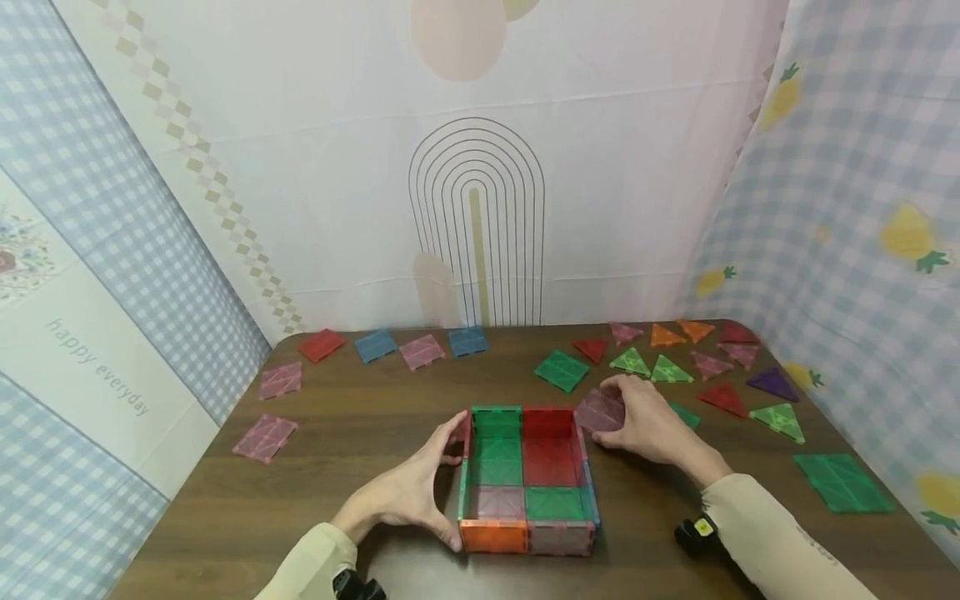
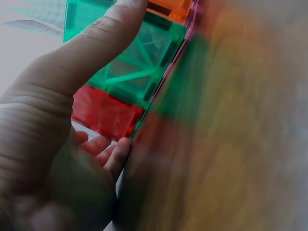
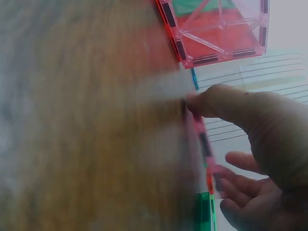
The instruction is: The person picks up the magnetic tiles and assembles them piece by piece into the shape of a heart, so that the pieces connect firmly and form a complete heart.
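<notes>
An open-topped box of translucent magnetic tiles [image 1: 493, 537] sits before me, its walls green, red, pink, orange and blue. My left hand [image 1: 408, 492] holds its left side, thumb at the near corner and fingers curled at the far one. In the left wrist view the thumb crosses a green wall tile [image 2: 130, 77], and the fingertips touch near a red tile [image 2: 107, 113]. Just right of the box's far corner, my right hand [image 1: 652, 421] pinches a pinkish-purple square magnetic tile [image 1: 600, 410]. The right wrist view shows that tile edge-on [image 3: 204, 137], apart from the box's pink wall [image 3: 221, 29].
Square tiles lie at the back left, among them a red one [image 1: 322, 344] and a pink one [image 1: 266, 437]. Several triangle tiles [image 1: 723, 400] are scattered at the back right. A large green square [image 1: 843, 483] lies by the right edge. Cloth [image 1: 337, 167] hangs behind the table.
</notes>
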The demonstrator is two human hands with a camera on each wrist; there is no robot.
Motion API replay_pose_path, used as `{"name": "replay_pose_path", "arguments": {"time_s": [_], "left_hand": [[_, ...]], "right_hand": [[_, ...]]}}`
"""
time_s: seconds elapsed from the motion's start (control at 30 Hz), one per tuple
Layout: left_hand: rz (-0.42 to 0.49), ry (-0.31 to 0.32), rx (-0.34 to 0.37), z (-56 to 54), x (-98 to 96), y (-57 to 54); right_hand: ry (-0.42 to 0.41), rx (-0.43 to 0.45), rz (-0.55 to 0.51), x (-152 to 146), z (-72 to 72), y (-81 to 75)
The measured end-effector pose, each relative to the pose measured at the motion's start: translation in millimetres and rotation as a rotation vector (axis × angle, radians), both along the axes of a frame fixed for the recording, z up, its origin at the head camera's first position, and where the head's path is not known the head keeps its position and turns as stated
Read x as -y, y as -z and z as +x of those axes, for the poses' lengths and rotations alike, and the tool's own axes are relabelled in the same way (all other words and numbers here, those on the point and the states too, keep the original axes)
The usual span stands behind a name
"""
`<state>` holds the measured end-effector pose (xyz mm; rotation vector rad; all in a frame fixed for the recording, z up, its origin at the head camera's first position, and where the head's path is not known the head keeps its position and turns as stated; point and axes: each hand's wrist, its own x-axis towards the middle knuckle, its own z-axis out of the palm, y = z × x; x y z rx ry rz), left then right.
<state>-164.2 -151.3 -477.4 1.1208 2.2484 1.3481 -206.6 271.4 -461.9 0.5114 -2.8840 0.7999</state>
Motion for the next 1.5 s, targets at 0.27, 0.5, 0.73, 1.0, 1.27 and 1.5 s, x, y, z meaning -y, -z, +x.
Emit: {"name": "replay_pose_path", "arguments": {"time_s": [0.27,0.5,0.73,1.0,1.27,1.5], "left_hand": [[0.014,-0.055,-0.018,2.3,-1.6,4.4],[0.056,-0.048,-0.082,-1.7,-6.1,6.5],[0.041,-0.072,-0.085,-7.1,-7.3,7.5],[0.026,-0.089,-0.093,-8.5,-8.5,9.1],[-0.03,-0.111,-0.077,-7.9,-8.6,6.7],[-0.067,-0.114,-0.043,-8.2,-6.4,3.8]], "right_hand": [[0.033,0.001,-0.134,-8,0.4,-21.9],[-0.086,0.008,-0.28,-6,7.1,-45.8],[-0.27,0.02,-0.35,16,16.5,-66.7],[-0.33,0.065,-0.329,37,17.5,-66.4],[-0.356,0.129,-0.276,40,17.7,-57.7],[-0.366,0.159,-0.218,41,20.6,-52.9]]}}
